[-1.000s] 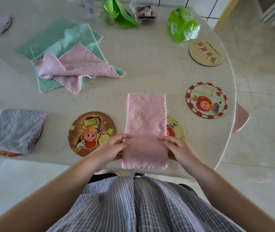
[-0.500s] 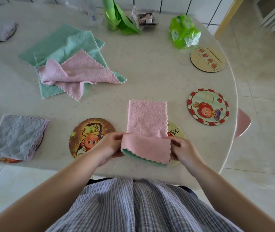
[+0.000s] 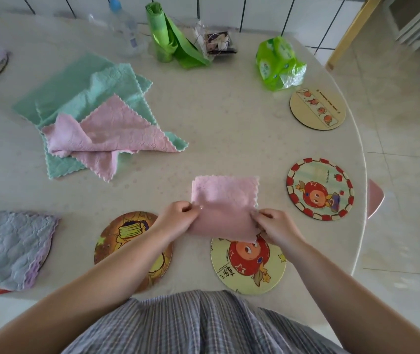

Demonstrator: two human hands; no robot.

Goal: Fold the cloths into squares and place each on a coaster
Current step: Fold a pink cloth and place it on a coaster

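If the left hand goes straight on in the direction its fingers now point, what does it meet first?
The left hand points right, across the pink cloth it pinches, so it would probably meet the right hand first, at the cloth's other edge.

Round pale table [image 3: 229, 123], white tiled wall [image 3: 254, 11], beige floor tiles [image 3: 408, 123].

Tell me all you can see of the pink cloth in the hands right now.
The pink cloth is soft, quilted-looking fabric with scalloped edges, folded into a rough square. The left hand pinches its left edge and the right hand its right edge. Its far part lies toward the table; whether it touches is unclear. Its near edge overlaps the top of the yellow coaster.
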